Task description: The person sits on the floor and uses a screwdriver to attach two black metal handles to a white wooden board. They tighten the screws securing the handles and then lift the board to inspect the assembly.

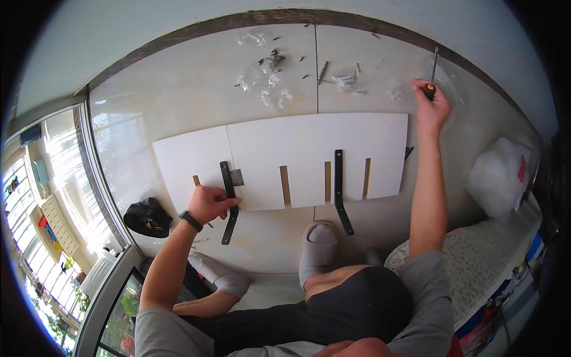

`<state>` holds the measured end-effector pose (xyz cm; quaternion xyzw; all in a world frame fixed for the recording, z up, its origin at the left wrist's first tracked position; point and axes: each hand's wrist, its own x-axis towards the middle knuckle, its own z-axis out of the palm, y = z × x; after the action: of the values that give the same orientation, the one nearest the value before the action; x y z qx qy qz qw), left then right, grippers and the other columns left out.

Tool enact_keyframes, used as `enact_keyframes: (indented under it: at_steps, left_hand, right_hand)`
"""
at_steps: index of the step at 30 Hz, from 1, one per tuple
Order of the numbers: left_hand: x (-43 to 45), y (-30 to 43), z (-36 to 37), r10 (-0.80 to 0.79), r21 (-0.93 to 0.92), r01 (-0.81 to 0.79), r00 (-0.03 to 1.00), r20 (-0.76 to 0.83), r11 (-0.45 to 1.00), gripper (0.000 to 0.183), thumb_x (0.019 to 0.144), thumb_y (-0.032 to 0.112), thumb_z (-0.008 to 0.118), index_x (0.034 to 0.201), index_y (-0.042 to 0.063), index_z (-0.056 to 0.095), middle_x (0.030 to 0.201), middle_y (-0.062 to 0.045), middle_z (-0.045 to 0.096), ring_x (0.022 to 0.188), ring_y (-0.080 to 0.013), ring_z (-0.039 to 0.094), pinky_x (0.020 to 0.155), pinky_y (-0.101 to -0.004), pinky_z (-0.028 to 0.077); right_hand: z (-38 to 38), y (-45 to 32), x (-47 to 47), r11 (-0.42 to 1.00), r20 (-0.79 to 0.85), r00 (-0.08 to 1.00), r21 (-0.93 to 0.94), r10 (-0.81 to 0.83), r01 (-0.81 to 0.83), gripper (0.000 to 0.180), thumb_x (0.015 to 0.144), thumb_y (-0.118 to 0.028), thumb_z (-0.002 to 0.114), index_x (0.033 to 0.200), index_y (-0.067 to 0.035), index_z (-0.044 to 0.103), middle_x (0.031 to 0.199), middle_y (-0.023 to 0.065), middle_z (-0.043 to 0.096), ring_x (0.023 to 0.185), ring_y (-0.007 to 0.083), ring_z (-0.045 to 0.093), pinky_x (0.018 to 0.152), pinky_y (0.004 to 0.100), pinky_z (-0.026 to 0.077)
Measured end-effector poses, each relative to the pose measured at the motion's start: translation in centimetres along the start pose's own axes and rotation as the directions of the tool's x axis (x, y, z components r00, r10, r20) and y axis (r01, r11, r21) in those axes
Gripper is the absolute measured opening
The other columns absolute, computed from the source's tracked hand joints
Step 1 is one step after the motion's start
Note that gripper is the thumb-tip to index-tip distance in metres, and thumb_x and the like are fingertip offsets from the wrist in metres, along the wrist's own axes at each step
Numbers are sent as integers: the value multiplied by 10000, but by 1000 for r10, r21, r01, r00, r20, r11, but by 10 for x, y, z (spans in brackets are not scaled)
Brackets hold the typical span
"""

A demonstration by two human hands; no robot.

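On the tiled floor lies a white slotted board (276, 138) made of two panels, with a small metal plate (237, 177) at the seam. My left hand (209, 204) rests at the board's near left edge, thumb against a black angled metal bracket (227, 192); whether its fingers grip the bracket is hidden. A second black bracket (339, 187) lies across the board further right. Raised at the right, beyond the board's corner, my right hand (432, 105) holds a screwdriver (432, 76) by its dark and orange handle, the shaft pointing away from me.
Loose screws (304, 76), small clear plastic bags (276, 96) and a dark metal bit (322, 72) lie beyond the board. A black pouch (148, 217) is at left, near the glass door frame. A stuffed white plastic bag (499, 176) stands at right. My slippered feet are close to the board.
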<state>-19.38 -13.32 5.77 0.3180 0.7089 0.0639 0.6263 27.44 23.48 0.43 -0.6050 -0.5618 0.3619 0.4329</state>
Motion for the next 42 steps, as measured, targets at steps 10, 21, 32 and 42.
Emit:
enact_keyframes:
  at_steps: [10,21,32,42]
  left_hand:
    - [2,-3,1,13,15,-13,1000,1,1000,321,924,234,864,744,-15,771,649,-71,747,558,-126,740,520,-257,581]
    - [-2,-2,0,-18,-10,18,1000,-6,1000,340,922,242,867,723,-11,759,659,-72,752,565,-131,744,525,-263,587]
    - [-4,5,-1,30,47,-29,999,-11,998,361,924,268,867,724,-11,755,643,-77,746,561,-134,741,534,-274,590]
    - [-6,6,1,16,102,-16,1000,-6,995,398,935,327,839,678,41,736,624,-45,744,572,-124,752,558,-257,586]
  right_hand:
    - [4,14,-18,991,154,984,-113,90,-73,98,898,14,762,987,-17,788,978,19,802,916,92,706,870,260,552]
    - [33,-13,1,922,65,985,-348,-157,170,149,908,-27,766,1046,-75,794,952,65,802,872,168,759,837,300,573]
    - [117,-17,61,452,424,774,-638,-469,623,345,789,18,745,1105,-118,720,1139,49,744,1100,302,698,912,442,586]
    - [114,-28,45,597,364,799,-532,-479,601,286,858,-40,728,1138,-94,746,1098,108,763,974,376,707,846,471,576]
